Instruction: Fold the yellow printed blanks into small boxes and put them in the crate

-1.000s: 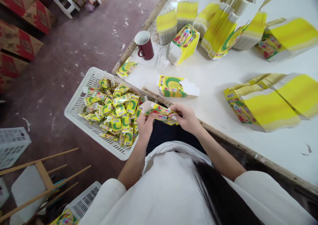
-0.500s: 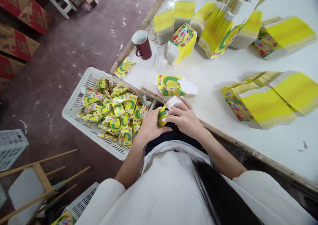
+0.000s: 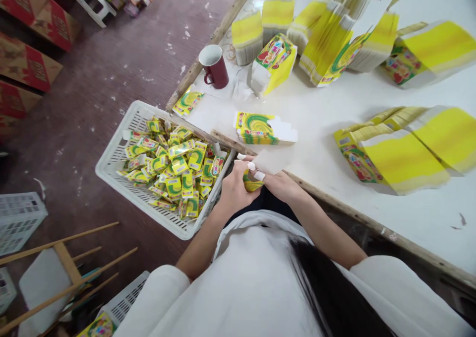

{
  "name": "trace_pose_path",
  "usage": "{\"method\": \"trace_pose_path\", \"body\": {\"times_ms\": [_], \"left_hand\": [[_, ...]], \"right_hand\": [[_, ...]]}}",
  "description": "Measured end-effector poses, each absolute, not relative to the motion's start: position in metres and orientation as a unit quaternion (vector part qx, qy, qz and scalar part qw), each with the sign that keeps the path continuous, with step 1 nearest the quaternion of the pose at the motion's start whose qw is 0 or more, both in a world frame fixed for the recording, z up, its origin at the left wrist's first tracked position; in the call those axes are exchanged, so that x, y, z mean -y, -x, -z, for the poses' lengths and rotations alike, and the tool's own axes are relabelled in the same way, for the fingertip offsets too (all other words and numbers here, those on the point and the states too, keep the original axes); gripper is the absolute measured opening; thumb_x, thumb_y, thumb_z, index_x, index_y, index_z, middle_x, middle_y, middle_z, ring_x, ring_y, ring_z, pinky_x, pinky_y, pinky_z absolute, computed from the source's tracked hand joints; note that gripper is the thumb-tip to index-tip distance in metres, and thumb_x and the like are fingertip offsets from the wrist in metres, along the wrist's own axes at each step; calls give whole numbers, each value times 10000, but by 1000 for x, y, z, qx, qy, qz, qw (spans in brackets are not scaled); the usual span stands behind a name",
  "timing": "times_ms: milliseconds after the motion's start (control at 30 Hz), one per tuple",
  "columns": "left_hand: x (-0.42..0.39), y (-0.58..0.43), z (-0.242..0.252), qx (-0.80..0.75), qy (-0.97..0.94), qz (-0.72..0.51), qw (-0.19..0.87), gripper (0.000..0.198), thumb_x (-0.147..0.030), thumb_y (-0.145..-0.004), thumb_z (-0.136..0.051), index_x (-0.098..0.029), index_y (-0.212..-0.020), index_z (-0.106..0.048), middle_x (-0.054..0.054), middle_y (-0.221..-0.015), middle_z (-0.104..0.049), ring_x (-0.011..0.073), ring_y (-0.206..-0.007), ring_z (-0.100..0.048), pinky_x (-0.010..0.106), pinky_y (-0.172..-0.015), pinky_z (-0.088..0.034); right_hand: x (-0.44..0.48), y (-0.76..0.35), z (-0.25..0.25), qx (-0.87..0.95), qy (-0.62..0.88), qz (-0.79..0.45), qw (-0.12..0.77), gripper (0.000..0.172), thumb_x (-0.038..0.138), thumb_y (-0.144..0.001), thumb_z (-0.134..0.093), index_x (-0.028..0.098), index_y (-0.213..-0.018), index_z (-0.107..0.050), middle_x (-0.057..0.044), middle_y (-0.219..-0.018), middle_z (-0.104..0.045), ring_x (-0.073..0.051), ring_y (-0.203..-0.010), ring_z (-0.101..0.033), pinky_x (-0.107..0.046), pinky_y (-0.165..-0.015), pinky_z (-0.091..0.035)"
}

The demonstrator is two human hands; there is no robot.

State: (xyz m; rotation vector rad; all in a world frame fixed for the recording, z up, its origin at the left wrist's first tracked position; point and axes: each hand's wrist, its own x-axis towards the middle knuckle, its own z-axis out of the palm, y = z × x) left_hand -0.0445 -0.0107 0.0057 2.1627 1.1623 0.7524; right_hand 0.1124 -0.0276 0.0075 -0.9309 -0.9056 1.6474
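Note:
At the table's near edge, my left hand is closed around a small yellow and green carton, which is mostly covered by fingers. My right hand has its fingers bent against the same carton from the other side, with white coverings on several fingertips. A white piece of card or paper sticks out above the right fingers; whether it belongs to the carton cannot be made out. A small stack of flat cartons lies on the table just beyond both hands.
Left of my hands, a white plastic basket holds many filled cartons. A maroon mug and a flat carton are near the table edge. Bundled yellow cartons stand on the white table. An overturned wooden stool lies lower left.
My right hand has moved left and in closer to my left hand, its fingers now over the carton. My left hand has shifted slightly right, still around the carton.

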Motion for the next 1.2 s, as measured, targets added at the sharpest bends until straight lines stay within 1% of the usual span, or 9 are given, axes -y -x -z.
{"method": "trace_pose_path", "body": {"times_ms": [133, 233, 367, 533, 733, 867, 967, 1067, 1200], "left_hand": [[9, 45, -7, -446, -795, -256, 321, 675, -267, -737, -724, -250, -1300, -353, 104, -1175, -640, 273, -995, -700, 384, -817, -562], [8, 41, -3, -464, -781, -251, 334, 783, -233, -704, -724, -206, -1363, -303, 156, -1250, -578, 301, -1094, -662, 420, -885, -556], [7, 39, 0, -510, -767, -298, 252, 722, -183, -666, -728, -181, -1305, -392, 184, -1281, -545, 351, -1246, -567, 505, -1038, -486], [0, 54, -14, -532, -764, -251, 265, 595, -242, -647, -803, -242, -1178, -535, 94, -1130, -688, 316, -1084, -676, 453, -963, -540], [-8, 63, -31, -517, -775, -173, 320, 792, -351, -656, -849, -233, -1343, -473, 83, -1120, -747, 306, -1039, -730, 412, -891, -575], [-4, 55, -33, -510, -790, -170, 296, 745, -324, -691, -824, -231, -1346, -480, 83, -1171, -737, 290, -1104, -716, 405, -956, -561], [0, 54, -24, -532, -749, -232, 320, 757, -310, -645, -855, -230, -1314, -510, 93, -1189, -726, 294, -1141, -696, 419, -1003, -545], [0, 64, -9, -561, -582, -403, 430, 784, -502, -691, -843, -233, -1337, -490, 108, -1207, -714, 266, -1093, -715, 409, -986, -565], [-4, 77, 2, -585, -212, -595, 508, 683, -779, -888, -438, -235, -1293, -514, 152, -1361, -632, 232, -1230, -665, 377, -1042, -545]], "right_hand": [[32, -118, -6, 460, 388, -624, 498, 724, 634, -878, -639, 264, -1488, -512, -98, -1395, -655, -301, -1325, -587, -502, -1137, -465], [33, -119, -2, 577, 437, -499, 477, 536, 371, -948, -597, 288, -1475, -545, -81, -1498, -581, -288, -1411, -520, -492, -1196, -408], [32, -115, 3, 625, 503, -380, 461, 525, 163, -967, -445, 314, -1452, -576, -64, -1544, -536, -250, -1447, -490, -464, -1204, -407], [30, -116, 3, 698, 483, -360, 387, 609, 152, -942, -509, 241, -1541, -452, -163, -1633, -373, -310, -1486, -429, -496, -1145, -461], [17, -149, -4, 745, 420, -398, 331, 337, 149, -915, -595, 252, -1219, -695, -131, -1393, -596, -278, -1281, -614, -469, -1060, -522], [17, -149, -6, 726, 414, -419, 354, 249, 189, -856, -679, 207, -1105, -669, -144, -1287, -614, -286, -1194, -632, -479, -1034, -525], [22, -131, 0, 679, 447, -406, 418, 437, 239, -864, -670, 207, -1284, -551, -180, -1411, -528, -318, -1328, -542, -526, -1108, -463], [18, -124, 5, 630, 467, -390, 482, 686, 372, -887, -681, 235, -1477, -358, -177, -1483, -483, -315, -1331, -539, -503, -1086, -484], [-12, -150, 7, 590, 640, -239, 430, 460, 371, -901, -662, 195, -1310, -548, -170, -1263, -602, -350, -1193, -568, -537, -1026, -487]]}}
